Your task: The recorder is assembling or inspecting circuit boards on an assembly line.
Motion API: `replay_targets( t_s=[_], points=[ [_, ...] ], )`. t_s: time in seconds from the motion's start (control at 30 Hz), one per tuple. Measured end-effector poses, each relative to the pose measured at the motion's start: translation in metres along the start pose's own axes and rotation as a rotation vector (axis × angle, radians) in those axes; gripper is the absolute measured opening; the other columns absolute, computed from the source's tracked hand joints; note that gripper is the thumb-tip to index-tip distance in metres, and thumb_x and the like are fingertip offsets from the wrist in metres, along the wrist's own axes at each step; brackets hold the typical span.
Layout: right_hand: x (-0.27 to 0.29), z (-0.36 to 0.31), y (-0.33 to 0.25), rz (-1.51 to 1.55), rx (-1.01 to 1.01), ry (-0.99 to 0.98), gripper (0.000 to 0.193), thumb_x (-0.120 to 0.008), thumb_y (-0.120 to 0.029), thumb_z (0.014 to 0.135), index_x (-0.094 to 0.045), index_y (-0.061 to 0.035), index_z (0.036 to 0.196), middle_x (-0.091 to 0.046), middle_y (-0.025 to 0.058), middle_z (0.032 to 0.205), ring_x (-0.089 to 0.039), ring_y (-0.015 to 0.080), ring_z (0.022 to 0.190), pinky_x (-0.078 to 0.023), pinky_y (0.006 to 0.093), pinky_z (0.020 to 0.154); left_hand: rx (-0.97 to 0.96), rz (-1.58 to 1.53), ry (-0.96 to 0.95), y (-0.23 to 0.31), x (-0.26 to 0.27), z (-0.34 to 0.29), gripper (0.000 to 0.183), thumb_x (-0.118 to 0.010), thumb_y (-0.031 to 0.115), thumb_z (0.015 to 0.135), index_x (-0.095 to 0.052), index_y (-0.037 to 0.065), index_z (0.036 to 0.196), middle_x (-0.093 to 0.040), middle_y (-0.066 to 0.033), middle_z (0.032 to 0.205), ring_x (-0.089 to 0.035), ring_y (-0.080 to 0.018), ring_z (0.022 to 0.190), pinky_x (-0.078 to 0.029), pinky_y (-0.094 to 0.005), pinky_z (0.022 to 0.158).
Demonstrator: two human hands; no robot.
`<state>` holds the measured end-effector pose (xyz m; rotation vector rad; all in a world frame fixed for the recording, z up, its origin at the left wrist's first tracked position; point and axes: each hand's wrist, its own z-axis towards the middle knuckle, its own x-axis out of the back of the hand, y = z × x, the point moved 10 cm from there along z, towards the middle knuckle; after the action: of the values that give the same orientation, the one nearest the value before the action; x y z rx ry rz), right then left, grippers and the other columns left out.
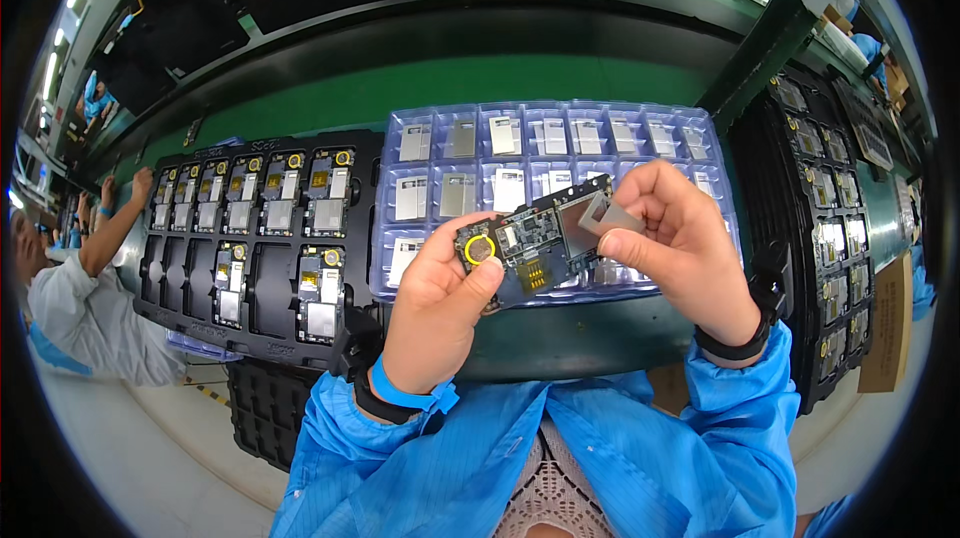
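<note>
My left hand [440, 288] grips a small dark circuit board [530, 234] by its left end, thumb beside a round part ringed in yellow. Between the thumb and fingers of my right hand [675, 238] is a thin silver metal shield cover [614, 222] with a cut-out. It is held tilted over the board's right end, where a square shielded area shows; whether the two touch, I cannot tell. Both hands are above a clear plastic tray [383, 213] whose compartments hold more silver covers [458, 195].
Left of the clear tray, a black tray [262, 250] carries several circuit boards. On the right stands a stack of black trays [795, 228] with more boards, beside a cardboard box [888, 338]. A green post [755, 53] rises at the back right. A co-worker's arm [118, 223] reaches in at far left.
</note>
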<state>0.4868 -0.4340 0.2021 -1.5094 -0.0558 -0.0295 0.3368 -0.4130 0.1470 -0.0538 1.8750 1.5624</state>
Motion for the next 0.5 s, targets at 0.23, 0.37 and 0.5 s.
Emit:
replay_targets(
  t_s=[0.23, 0.37, 0.5],
  points=[
    [-0.008, 0.001, 0.012, -0.008, -0.013, 0.024, 0.016, -0.06, -0.002, 0.078, -0.059, 0.002, 0.093, -0.057, 0.0015, 0.077, -0.051, 0.0043, 0.069, -0.042, 0.0176, 0.06, 0.045, -0.005, -0.044, -0.009, -0.012, -0.002, 0.037, -0.045, 0.001, 0.086, -0.035, -0.002, 0.122, -0.051, -0.0104, 0.112, -0.05, -0.0131, 0.1, -0.04, -0.026, 0.087],
    [-0.007, 0.001, 0.023, 0.07, -0.08, 0.099, 0.015, -0.061, -0.003, 0.077, -0.059, 0.0022, 0.091, -0.06, 0.0031, 0.077, -0.053, 0.0042, 0.066, -0.044, 0.0175, 0.06, 0.036, 0.001, -0.036, -0.012, -0.015, -0.002, 0.037, -0.045, 0.002, 0.087, -0.034, -0.002, 0.122, -0.051, -0.0106, 0.111, -0.05, -0.0134, 0.1, -0.04, -0.026, 0.087],
    [-0.005, 0.002, 0.026, 0.052, -0.083, 0.151, 0.014, -0.063, -0.005, 0.077, -0.059, 0.0024, 0.088, -0.06, 0.0036, 0.075, -0.053, 0.0037, 0.064, -0.045, 0.0168, 0.059, 0.044, 0.002, -0.04, -0.013, -0.018, 0.0, 0.036, -0.045, 0.003, 0.087, -0.034, -0.002, 0.122, -0.051, -0.0105, 0.111, -0.05, -0.0133, 0.101, -0.04, -0.0259, 0.087]
  ],
)
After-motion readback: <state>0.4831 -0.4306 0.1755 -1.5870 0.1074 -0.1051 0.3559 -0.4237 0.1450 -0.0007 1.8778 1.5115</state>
